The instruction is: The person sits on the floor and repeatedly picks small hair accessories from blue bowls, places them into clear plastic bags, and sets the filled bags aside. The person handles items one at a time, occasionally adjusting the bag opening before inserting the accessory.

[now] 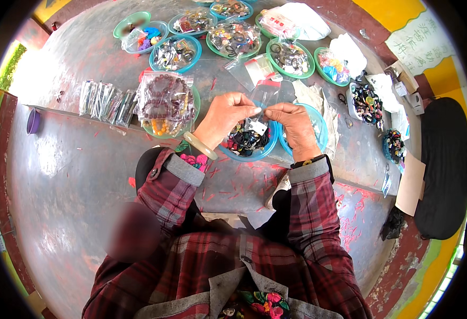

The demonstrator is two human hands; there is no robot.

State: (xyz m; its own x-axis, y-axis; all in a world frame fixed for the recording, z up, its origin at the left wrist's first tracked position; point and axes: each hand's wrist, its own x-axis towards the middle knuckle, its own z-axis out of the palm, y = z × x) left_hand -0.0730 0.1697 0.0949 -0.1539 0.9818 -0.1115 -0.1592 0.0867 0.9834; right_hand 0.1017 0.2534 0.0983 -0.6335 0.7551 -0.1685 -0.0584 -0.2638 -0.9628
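Note:
Both hands meet over a blue bowl (245,154) full of dark hair ties (244,139) with small bright pieces. My left hand (224,118), a pale bangle at its wrist, pinches thumb against finger. From the other side my right hand (296,127) pinches too, its thumb tip almost touching the left one. Between and beyond the fingertips stands a small clear plastic bag (266,94) that both grip by its near edge. A white tag (257,126) shows just below the fingers; whether it is held or lies in the bowl I cannot tell. A second blue bowl (324,139) sits partly behind my right hand.
Left of my hands, bagged dark-red bead bracelets (164,98) lie over a green bowl, beside a row of slim packets (105,102). Several bowls of bagged accessories (234,37) stand farther back. A white basket (353,109) of hair ties is at right. A step edge (361,183) runs across.

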